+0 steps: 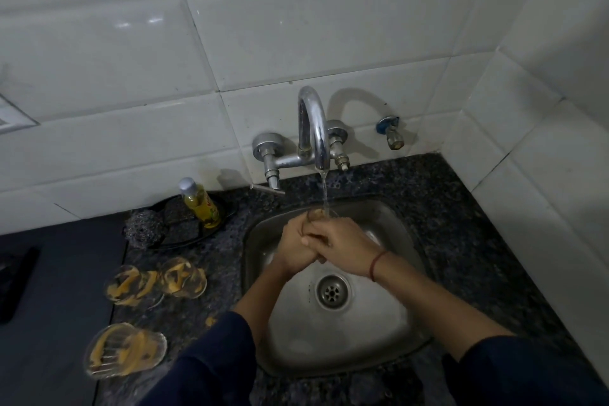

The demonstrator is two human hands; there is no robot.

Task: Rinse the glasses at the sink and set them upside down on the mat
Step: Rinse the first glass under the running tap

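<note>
A glass [318,215] is gripped by both hands over the sink [395,323], its mouth tipped away toward the tap's stream; the left hand [296,249] is clasped under the right hand [342,242]. The mat [59,273] and three yellow-patterned glasses [155,280] are found to the left, so the left hand is judged nearer for setting down.

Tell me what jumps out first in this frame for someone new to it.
Both hands, left hand and right hand, meet in one grip on a glass under the running tap, over the steel sink. Left of the sink, three yellow-smeared glasses wait on the dark counter.
</note>
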